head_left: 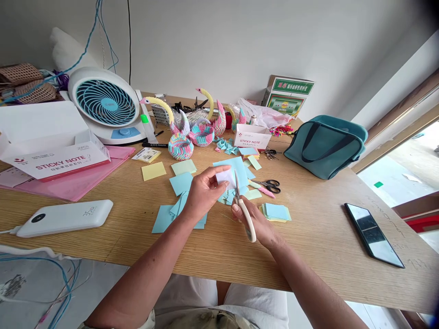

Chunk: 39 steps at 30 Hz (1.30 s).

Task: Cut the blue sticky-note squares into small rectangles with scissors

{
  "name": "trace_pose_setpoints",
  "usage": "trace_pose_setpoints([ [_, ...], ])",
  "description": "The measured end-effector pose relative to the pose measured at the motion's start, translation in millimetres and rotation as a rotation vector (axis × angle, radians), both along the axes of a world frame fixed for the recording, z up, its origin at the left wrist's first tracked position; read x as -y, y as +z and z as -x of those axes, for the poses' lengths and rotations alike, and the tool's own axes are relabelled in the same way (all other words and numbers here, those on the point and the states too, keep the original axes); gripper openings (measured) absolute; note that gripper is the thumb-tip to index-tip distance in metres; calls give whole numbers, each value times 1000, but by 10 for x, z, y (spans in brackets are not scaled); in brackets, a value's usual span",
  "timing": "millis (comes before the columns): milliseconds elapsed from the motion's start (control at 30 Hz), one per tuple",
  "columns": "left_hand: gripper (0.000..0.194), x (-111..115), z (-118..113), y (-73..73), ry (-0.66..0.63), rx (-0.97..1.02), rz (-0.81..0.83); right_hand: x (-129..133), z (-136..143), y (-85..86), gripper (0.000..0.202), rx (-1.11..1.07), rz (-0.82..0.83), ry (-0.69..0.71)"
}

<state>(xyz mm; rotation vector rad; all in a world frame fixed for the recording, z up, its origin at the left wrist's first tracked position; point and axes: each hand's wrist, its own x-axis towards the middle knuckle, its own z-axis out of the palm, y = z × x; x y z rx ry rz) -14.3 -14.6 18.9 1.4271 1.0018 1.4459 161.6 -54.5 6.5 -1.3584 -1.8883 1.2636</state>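
Head view: two bare hands near the centre of the frame, above a wooden table point(308, 219).
Pale paper: a small whitish-lilac piece point(224, 180) at frame centre, slightly below mid-height; right edge just beside the blades, contact not readable.
Left hand: thumb and fingers of the left hand point(204, 189) pinch the pale paper from its left side; this hand is the nearer one to it.
Right hand: the right hand point(259, 221) grips the white-handled scissors point(245, 212), lower right of the paper.
Scissors axis: long axis runs from lower right to upper left, steep; handle end toward the wearer, tips pointing away. Blade gap cannot be told.
Key relation (judged): blade line against the paper's right edge; blades roughly alongside that edge rather than square across it.
Blue paper: a larger sheet point(242, 170) behind the hands; more blue squares point(181, 183) left of centre, partly overlapping.
Cut stack: blue and yellow slips point(276, 211) right of the right hand.
Black scissors: a second pair point(272, 186), right of centre, lying above that stack in the frame.
Folded-paper swans: upper centre, one with a multicoloured body point(180, 146) nearest the wearer.
Sticky-note boxes: small box point(252, 137) right of the swans; large box point(58, 155) at left, its lid raised.
Table edges: power bank point(68, 218) lower left; phone point(373, 235) lower right; teal bag point(325, 146) upper right.
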Motion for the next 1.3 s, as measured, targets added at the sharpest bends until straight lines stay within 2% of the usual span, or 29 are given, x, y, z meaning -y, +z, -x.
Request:
trace_pose_setpoints([
  [433, 41, -15, -11, -60, 19, -18, 5, 3, -7, 22, 52, -16, 6, 8],
  [967, 41, 6, -16, -13, 14, 1, 11, 20, 39, 40, 52, -1, -66, -57],
  [1300, 38, 5, -13, 31, -14, 56, 10, 22, 55, -51, 51, -62, -79, -130],
])
